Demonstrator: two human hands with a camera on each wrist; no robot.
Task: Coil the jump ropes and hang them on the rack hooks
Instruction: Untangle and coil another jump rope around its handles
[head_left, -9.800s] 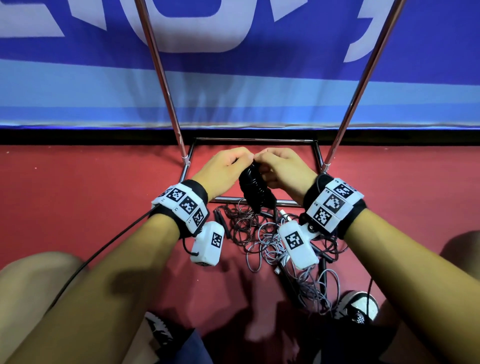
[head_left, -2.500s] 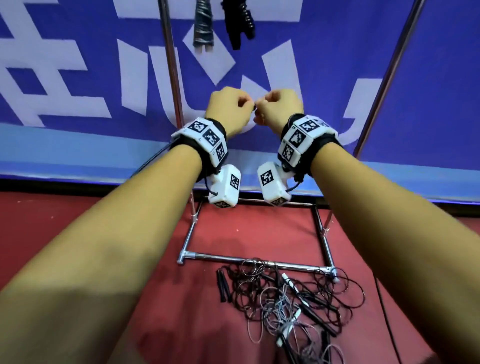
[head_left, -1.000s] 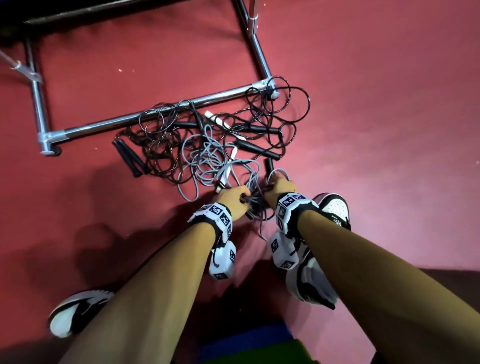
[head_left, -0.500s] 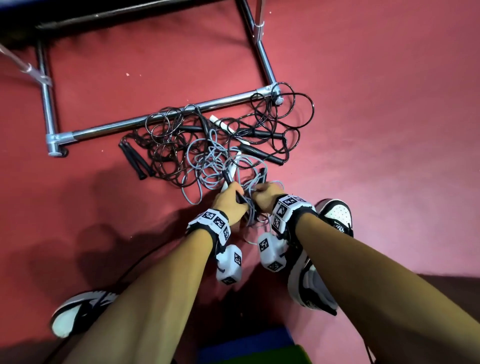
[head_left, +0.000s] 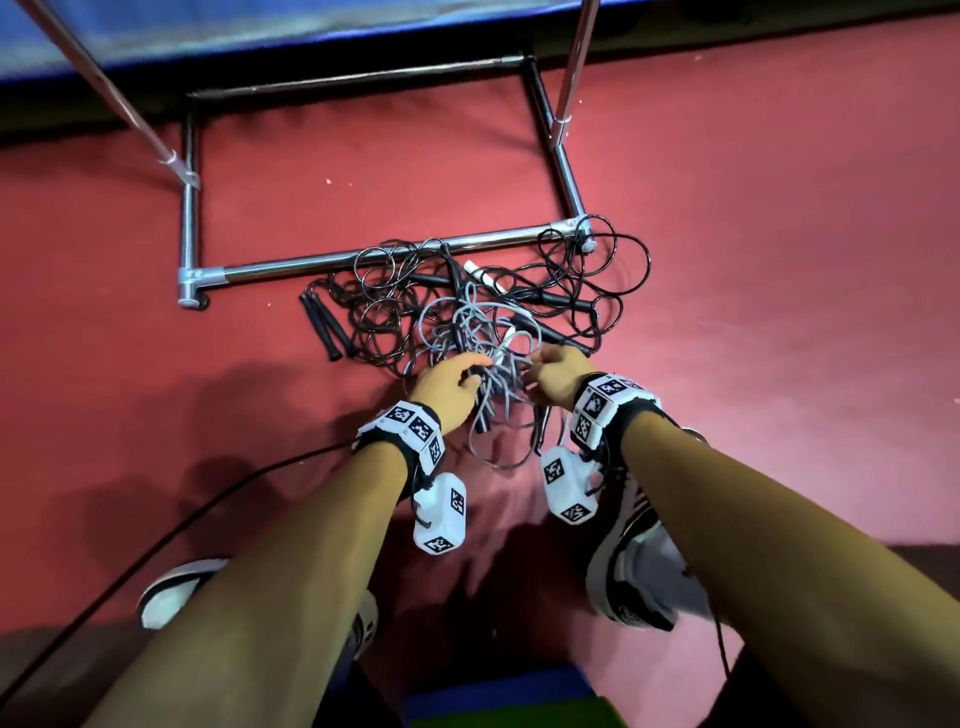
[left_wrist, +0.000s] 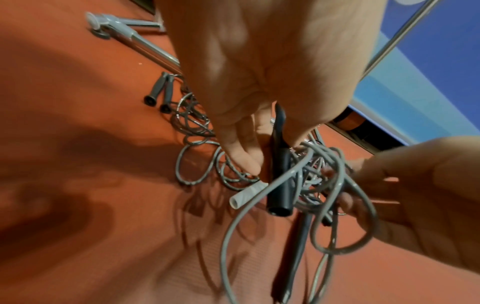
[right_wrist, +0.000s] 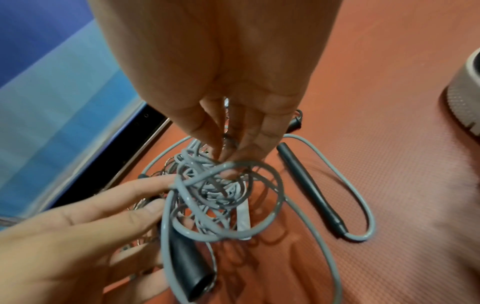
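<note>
A tangle of black jump ropes (head_left: 582, 275) and one grey jump rope (head_left: 467, 327) lies on the red floor against the rack's front base bar (head_left: 322, 265). My left hand (head_left: 457, 379) holds a dark rope handle (left_wrist: 280, 176) between thumb and fingers, with grey loops draped over it. Just to its right, my right hand (head_left: 553, 371) pinches a bunch of grey rope loops (right_wrist: 223, 164) with its fingertips. A white handle end (left_wrist: 246, 193) pokes out of the knot. Another dark handle (right_wrist: 311, 189) lies on the floor. The rack hooks are out of view.
Two chrome rack uprights (head_left: 119, 98) (head_left: 574, 67) rise from the base frame. A pair of black handles (head_left: 324, 325) lies left of the pile. My shoes (head_left: 639, 571) (head_left: 171, 592) stand close behind it. A black cable (head_left: 156, 540) trails from my left wrist.
My hands came down from the rack to the floor pile. In the last half second both have taken up the grey knot and raised it slightly, and my head has tilted up.
</note>
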